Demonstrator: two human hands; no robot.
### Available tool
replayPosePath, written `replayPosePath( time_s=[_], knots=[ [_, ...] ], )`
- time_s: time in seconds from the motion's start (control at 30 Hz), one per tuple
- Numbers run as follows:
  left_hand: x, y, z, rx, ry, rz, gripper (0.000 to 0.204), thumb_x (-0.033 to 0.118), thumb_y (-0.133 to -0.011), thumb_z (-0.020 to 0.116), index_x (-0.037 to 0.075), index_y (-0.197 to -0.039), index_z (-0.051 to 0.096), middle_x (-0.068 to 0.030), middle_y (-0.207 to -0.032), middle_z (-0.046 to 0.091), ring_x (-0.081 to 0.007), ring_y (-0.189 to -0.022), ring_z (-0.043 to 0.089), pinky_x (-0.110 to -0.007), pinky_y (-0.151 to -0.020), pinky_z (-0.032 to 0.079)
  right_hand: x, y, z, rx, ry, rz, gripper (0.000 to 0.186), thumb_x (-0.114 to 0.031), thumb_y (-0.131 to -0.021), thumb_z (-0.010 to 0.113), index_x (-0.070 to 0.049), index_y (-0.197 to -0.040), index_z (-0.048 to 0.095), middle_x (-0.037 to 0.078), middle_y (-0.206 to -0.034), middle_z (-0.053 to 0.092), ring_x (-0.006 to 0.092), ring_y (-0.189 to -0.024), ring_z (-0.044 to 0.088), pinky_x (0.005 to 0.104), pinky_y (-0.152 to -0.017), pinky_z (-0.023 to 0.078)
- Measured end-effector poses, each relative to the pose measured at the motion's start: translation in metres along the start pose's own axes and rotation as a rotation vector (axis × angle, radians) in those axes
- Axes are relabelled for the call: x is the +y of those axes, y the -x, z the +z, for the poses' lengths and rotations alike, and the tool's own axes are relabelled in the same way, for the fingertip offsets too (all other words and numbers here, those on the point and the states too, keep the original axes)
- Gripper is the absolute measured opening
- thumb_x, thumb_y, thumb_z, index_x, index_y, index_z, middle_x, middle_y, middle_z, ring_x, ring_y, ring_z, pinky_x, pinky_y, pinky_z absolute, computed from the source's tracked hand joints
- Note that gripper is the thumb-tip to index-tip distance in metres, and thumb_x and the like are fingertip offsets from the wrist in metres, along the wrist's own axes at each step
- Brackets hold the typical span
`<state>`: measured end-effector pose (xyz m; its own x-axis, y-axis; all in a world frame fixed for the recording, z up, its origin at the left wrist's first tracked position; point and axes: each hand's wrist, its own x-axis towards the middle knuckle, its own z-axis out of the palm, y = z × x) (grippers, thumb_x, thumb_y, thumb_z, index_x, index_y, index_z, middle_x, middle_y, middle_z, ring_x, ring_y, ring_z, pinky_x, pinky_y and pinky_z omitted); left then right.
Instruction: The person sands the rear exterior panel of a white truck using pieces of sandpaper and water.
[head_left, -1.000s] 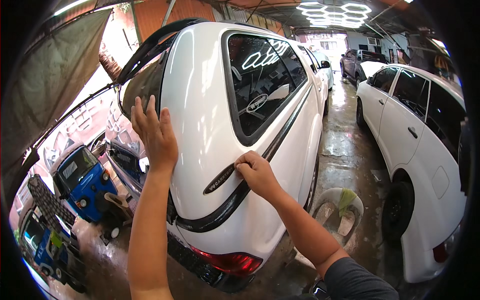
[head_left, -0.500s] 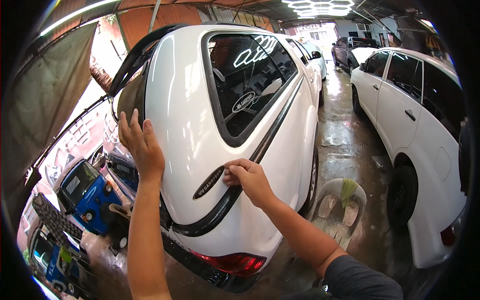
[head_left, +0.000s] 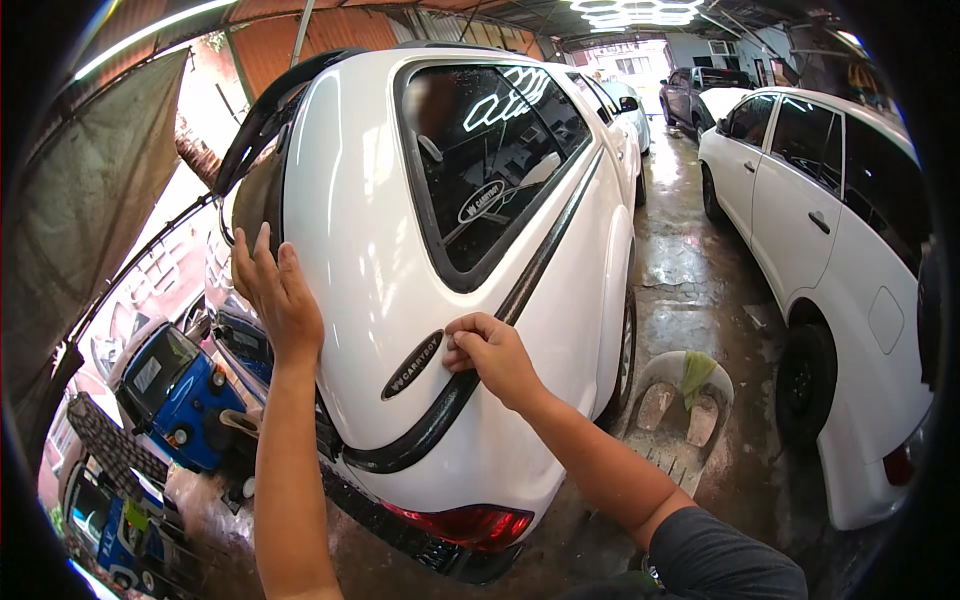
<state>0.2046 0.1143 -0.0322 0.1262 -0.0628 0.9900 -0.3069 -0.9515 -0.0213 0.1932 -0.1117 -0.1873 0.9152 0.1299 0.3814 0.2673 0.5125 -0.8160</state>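
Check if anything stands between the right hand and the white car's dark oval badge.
Nothing visible does: the right hand is close beside the upper right end of the badge; whether they touch is unclear.

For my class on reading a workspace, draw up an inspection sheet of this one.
Surface: white vehicle's rear side panel, glossy, with light reflections.
Job's things: black oval badge above a black trim strip.
Clutter: plastic seat with a green cloth draped over it.
Hands: left hand open near the rear corner; right hand curled beside the badge's upper end, grip unclear.
Cables: none identifiable for certain.
Surroundings: wet-looking floor, second white car, small blue vehicle, hanging tarp.
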Motion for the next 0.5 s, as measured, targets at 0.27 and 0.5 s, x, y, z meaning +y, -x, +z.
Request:
replayPosePath(
  time_s=[0.27, 0.5],
  knots=[
    [0.002, -0.0004, -0.0024, -0.007, 0.013, -0.008, 0.048, 0.034, -0.11, 0.038, 0.002, -0.144, 0.047, -0.0258, -0.158, 0.028, -0.0403, -0.148, 0.019, -0.054, -0.12, 0.018, 0.0028, 0.0057, 0.0045, 0.003, 0.104, -0.105, 0.026, -0.012, -0.101, 0.055, 0.007, -0.116, 0.063, 0.011, -0.092, 0.068, 0.0152, -0.081, 0.069, 0.0272, -0.075, 0.057],
    [0.0012, -0.0008, -0.0016, 0.008, 0.009, 0.01, 0.046, 0.032, -0.11, 0.039, 0.001, -0.142, 0.049, -0.0261, -0.158, 0.029, -0.041, -0.148, 0.021, -0.053, -0.12, 0.018, 0.0017, -0.0009, -0.0015, -0.039, 0.021, -0.017, 0.024, -0.012, -0.101, 0.056, 0.006, -0.114, 0.063, 0.011, -0.091, 0.068, 0.0156, -0.083, 0.069, 0.0273, -0.077, 0.057]
  ],
)
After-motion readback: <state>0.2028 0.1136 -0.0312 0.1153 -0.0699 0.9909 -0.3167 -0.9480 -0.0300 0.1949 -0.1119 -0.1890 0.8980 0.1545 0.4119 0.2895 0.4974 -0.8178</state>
